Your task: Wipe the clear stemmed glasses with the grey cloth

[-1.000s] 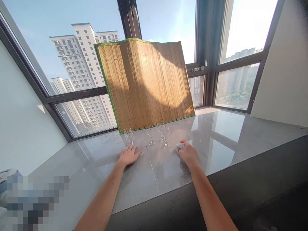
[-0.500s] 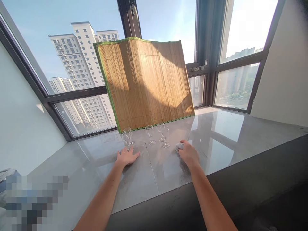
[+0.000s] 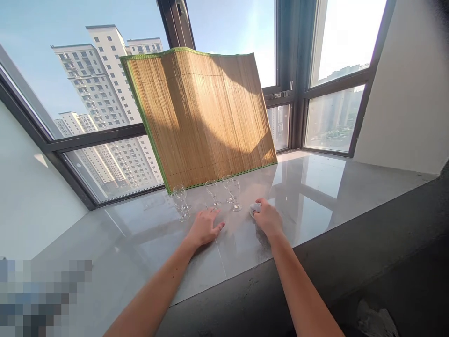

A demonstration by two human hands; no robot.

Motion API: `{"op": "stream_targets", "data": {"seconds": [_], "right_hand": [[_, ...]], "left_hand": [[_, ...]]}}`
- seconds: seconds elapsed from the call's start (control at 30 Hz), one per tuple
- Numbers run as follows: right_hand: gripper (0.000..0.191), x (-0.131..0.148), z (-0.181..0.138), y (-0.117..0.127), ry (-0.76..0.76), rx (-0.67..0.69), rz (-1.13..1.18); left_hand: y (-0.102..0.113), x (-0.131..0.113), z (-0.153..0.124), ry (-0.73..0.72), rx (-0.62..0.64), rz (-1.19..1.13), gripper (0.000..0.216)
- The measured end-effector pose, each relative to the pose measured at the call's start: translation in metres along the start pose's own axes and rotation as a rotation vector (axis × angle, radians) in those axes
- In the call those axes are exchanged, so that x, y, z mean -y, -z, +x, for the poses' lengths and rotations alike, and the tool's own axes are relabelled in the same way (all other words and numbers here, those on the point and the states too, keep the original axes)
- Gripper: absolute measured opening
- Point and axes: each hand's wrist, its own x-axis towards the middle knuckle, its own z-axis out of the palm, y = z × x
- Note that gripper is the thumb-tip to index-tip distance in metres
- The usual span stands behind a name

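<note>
My left hand [image 3: 204,228] hovers low over the grey tiled sill [image 3: 224,252], thumb and fingers apart, holding nothing. Just beyond its fingertips stands a small stemmed glass [image 3: 211,188]. Two more glasses [image 3: 234,191] overlap to the right of that one. Left of the hand, another overlapping pair of clear glasses [image 3: 180,193] stands upright. My right hand [image 3: 269,219] is closed around a crumpled white cloth or tissue [image 3: 255,208] at the sill's surface, right of the glasses.
A bamboo mat with green edging [image 3: 206,117] leans upright against the dark-framed windows behind the glasses. The sill's front edge [image 3: 228,279] runs below my wrists. White walls [image 3: 403,103] close off both sides, and a blurred patch lies at lower left.
My left hand has moved right, from the left pair of glasses to in front of the middle one. My right hand still grips the white cloth. The view has shifted slightly.
</note>
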Motion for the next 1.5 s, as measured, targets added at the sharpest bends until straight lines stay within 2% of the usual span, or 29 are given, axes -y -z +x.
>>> {"op": "stream_targets", "data": {"seconds": [0.13, 0.4, 0.6, 0.83, 1.03, 1.1, 1.17, 1.3, 1.37, 1.5], "right_hand": [[0.040, -0.001, -0.001, -0.001, 0.016, -0.001, 0.002], [0.038, -0.001, -0.001, -0.002, 0.030, 0.006, 0.007], [0.038, 0.001, -0.003, 0.000, 0.038, 0.010, 0.022], [0.038, 0.004, -0.007, 0.003, 0.036, 0.026, 0.035], [0.039, 0.004, -0.004, 0.002, 0.022, 0.033, 0.042], [0.039, 0.004, -0.003, 0.002, 0.020, 0.037, 0.038], [0.039, 0.005, -0.002, 0.002, 0.020, 0.038, 0.032], [0.038, 0.005, -0.002, 0.001, 0.039, 0.026, 0.023], [0.037, 0.005, -0.002, 0.000, 0.038, 0.023, 0.020], [0.037, 0.004, -0.003, -0.001, 0.044, 0.024, 0.023]], "left_hand": [[-0.012, 0.009, 0.006, 0.055, 0.098, -0.039, 0.068], [-0.012, 0.014, 0.006, -0.016, 0.214, -0.075, 0.068], [-0.011, 0.010, 0.008, 0.069, 0.146, -0.097, 0.067], [-0.009, 0.007, 0.008, 0.066, 0.177, -0.103, 0.067], [-0.004, 0.002, 0.006, 0.026, -0.034, -0.110, 0.053], [-0.006, 0.002, 0.008, 0.054, -0.081, -0.089, 0.053], [-0.008, 0.004, 0.010, 0.098, -0.030, -0.073, 0.059], [-0.010, 0.007, 0.011, 0.093, 0.176, -0.115, 0.063], [-0.007, 0.005, 0.011, 0.088, 0.162, -0.122, 0.060], [-0.002, -0.005, 0.007, 0.054, 0.058, -0.091, 0.055]]}}
